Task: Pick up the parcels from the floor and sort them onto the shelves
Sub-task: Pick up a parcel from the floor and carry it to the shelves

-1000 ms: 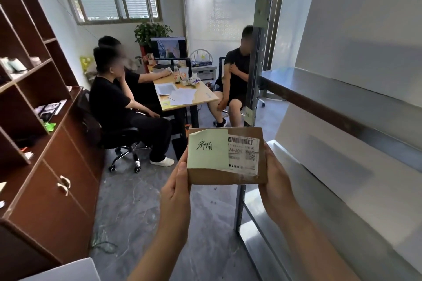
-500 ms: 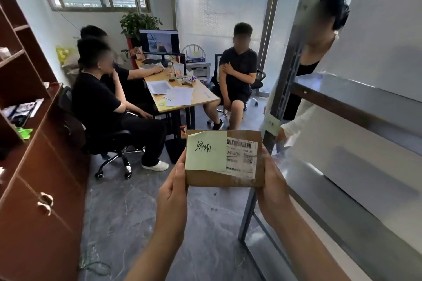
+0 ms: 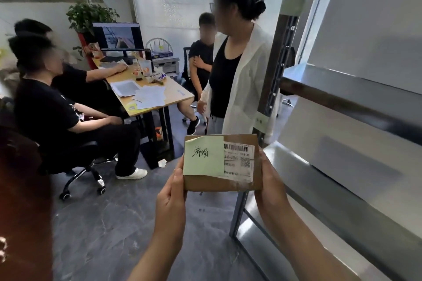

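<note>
I hold a small brown cardboard parcel (image 3: 237, 183) in front of me, at mid-height in the view. A pale green note with handwriting and a white barcode label cover its top face. My left hand (image 3: 171, 203) grips its left edge and my right hand (image 3: 271, 191) grips its right edge. The metal shelf rack (image 3: 342, 102) stands to the right, its upright post just behind the parcel. Two of its shelf boards show, and both look bare.
A person in a white jacket (image 3: 242, 89) stands right by the rack's post, just beyond the parcel. Three people sit around a wooden desk (image 3: 175, 93) with a monitor and papers. An office chair (image 3: 84, 166) stands on the grey floor at left. A brown cabinet edge fills the left border.
My view has swung right: the brown cabinet has slid almost out of view, and the person in white has come fully into sight beside the rack. The parcel stays in both hands.
</note>
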`<control>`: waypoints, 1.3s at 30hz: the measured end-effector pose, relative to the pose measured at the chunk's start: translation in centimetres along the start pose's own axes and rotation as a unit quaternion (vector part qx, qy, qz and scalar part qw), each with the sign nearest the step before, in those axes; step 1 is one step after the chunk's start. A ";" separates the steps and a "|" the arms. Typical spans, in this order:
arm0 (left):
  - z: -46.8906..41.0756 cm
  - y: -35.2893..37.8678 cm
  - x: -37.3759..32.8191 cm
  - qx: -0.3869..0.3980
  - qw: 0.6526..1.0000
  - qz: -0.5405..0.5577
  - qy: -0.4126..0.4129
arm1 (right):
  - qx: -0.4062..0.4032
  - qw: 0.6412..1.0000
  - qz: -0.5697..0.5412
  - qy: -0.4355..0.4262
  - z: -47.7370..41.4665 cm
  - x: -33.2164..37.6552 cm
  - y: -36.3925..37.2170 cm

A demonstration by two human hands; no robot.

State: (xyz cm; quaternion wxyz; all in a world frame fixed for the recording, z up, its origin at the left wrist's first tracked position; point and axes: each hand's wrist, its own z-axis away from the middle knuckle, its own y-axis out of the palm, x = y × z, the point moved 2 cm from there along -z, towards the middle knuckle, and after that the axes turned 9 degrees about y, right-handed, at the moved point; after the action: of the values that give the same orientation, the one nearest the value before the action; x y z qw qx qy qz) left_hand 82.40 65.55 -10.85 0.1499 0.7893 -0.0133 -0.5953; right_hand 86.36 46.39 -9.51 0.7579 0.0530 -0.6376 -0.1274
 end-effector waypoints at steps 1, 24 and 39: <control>-0.4 0.2 0.3 0.003 1.000 -0.001 0.000 | -0.006 1.000 0.000 0.001 -0.4 0.1 -0.1; -11.6 11.6 8.3 0.053 0.998 0.007 -0.019 | -0.097 0.994 -0.036 0.046 -11.2 3.3 -8.7; -12.7 16.1 12.4 0.117 0.990 0.026 -0.070 | -0.180 0.982 -0.045 0.041 -12.2 2.6 -13.4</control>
State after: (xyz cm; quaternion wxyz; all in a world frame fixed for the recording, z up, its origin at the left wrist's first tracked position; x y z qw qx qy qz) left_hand 100.54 50.51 -15.22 0.0709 0.7570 -0.1135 -0.6396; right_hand 97.01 31.82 -12.44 0.7737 -0.0500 -0.5701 -0.2718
